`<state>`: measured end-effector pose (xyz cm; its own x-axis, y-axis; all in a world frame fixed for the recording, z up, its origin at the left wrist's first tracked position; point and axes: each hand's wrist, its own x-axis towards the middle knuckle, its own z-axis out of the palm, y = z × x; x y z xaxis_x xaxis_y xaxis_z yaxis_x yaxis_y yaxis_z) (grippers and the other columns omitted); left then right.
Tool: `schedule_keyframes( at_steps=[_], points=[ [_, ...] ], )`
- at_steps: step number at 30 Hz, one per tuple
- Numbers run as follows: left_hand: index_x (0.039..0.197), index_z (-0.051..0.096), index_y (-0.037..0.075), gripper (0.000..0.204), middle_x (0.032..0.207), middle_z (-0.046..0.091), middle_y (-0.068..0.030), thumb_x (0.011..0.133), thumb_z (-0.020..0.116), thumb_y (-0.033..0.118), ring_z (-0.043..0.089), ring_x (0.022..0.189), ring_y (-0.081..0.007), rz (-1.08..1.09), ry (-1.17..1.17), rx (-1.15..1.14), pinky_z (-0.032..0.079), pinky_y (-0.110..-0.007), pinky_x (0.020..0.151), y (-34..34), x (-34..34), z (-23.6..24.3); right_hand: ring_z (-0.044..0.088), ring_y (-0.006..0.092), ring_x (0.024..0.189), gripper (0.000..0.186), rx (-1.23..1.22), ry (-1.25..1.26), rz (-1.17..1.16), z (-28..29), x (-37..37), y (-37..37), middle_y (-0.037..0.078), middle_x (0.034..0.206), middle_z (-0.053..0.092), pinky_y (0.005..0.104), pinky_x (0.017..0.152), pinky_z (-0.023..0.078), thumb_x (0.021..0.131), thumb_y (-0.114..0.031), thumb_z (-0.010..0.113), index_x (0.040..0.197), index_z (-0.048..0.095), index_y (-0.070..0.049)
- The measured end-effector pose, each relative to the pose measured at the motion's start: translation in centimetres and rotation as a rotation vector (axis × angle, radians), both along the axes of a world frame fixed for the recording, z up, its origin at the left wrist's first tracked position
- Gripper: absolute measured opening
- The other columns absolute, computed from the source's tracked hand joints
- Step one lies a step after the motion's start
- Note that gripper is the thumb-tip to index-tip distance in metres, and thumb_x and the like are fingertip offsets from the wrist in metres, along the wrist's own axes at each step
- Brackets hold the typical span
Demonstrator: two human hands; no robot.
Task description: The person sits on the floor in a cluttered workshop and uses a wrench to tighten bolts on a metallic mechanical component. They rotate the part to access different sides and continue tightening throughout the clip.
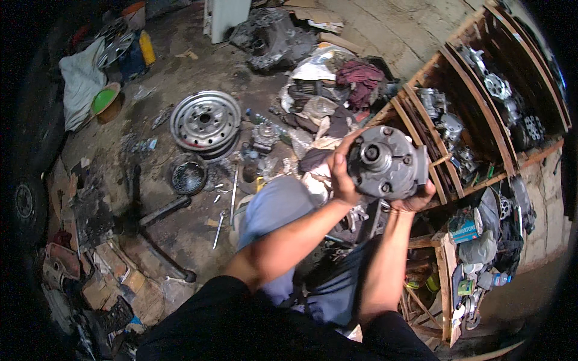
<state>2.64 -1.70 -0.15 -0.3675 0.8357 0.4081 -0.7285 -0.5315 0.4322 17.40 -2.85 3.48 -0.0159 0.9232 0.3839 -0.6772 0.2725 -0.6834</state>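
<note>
Between my two hands is a grey metal air-conditioning compressor [394,171], raised in front of the wooden shelves. Its round face, with bolts set around a central shaft hub, is turned up toward me. My left hand [345,182] grips its left side, thumb up along the edge. From below and to the right, my right hand [415,200] supports it, its fingers curled around the lower edge. The far side of the compressor and some fingertips are hidden behind it.
Wooden shelves [478,90] holding metal parts rise at the right. On the dirty floor lie a steel wheel rim [206,123], a bowl of dark liquid [188,176], a wrench [219,230] and a four-way lug wrench [162,210]. A large gearbox casing [274,39] sits farther back near rags [359,81].
</note>
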Motion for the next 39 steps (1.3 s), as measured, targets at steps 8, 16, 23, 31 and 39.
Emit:
schedule_keyframes(
  at_steps=[8, 16, 23, 31, 39],
  points=[
    [0.104, 0.064, 0.004, 0.061, 0.106, 0.067, -0.0067, 0.101, 0.038, 0.059, 0.063, 0.099, -0.0192, -0.562, -0.749, -0.39, 0.046, -0.036, 0.096, 0.8, -2.7, 0.1, 0.044, 0.0355, 0.134, 0.087, -0.079, -0.597, -0.184, 5.2, -4.5, -5.0, 0.019, 0.147, 0.042, 0.0488, 0.11, 0.041, 0.068, -0.039, 0.075, 0.141, 0.039, -0.009],
    [0.109, 0.069, 0.002, 0.069, 0.107, 0.072, -0.0109, 0.102, 0.032, 0.06, 0.069, 0.098, -0.0227, -0.563, -0.793, -0.113, 0.051, -0.039, 0.098, 0.3, -6.9, 1.6, 0.047, 0.0316, 0.131, 0.085, 0.014, -0.765, -0.193, 8.5, -9.3, -6.1, 0.017, 0.14, 0.047, 0.0442, 0.112, 0.036, 0.073, -0.035, 0.072, 0.143, 0.04, 0.0],
    [0.102, 0.068, -0.002, 0.068, 0.095, 0.071, -0.0115, 0.102, 0.035, 0.057, 0.067, 0.089, -0.0192, -0.282, -0.563, -0.094, 0.052, -0.035, 0.09, 0.8, -9.2, 0.7, 0.047, 0.0268, 0.134, 0.063, -0.234, -0.516, -0.335, 7.4, -11.9, -5.5, 0.013, 0.143, 0.052, 0.045, 0.114, 0.033, 0.099, -0.048, 0.048, 0.143, 0.048, -0.004],
    [0.086, 0.069, -0.009, 0.068, 0.091, 0.072, -0.0215, 0.1, 0.034, 0.048, 0.069, 0.087, -0.0295, 0.443, 0.346, -0.045, 0.052, -0.038, 0.086, -2.4, -11.8, 3.1, 0.057, 0.0281, 0.12, 0.055, -0.406, 0.179, -0.146, -0.3, -13.0, -2.0, 0.012, 0.13, 0.06, 0.0456, 0.102, 0.048, 0.095, -0.049, 0.051, 0.129, 0.057, -0.006],
    [0.08, 0.07, -0.008, 0.039, 0.085, 0.072, -0.0208, 0.094, 0.05, 0.023, 0.072, 0.085, -0.032, 0.836, 0.729, 0.077, 0.055, -0.038, 0.081, -5.7, -11.6, 5.9, 0.059, 0.0328, 0.12, 0.057, -0.352, 0.637, 0.712, -6.5, -15.0, 1.3, 0.016, 0.134, 0.059, 0.049, 0.103, 0.049, 0.101, -0.049, 0.043, 0.14, 0.05, -0.008]
  ],
)
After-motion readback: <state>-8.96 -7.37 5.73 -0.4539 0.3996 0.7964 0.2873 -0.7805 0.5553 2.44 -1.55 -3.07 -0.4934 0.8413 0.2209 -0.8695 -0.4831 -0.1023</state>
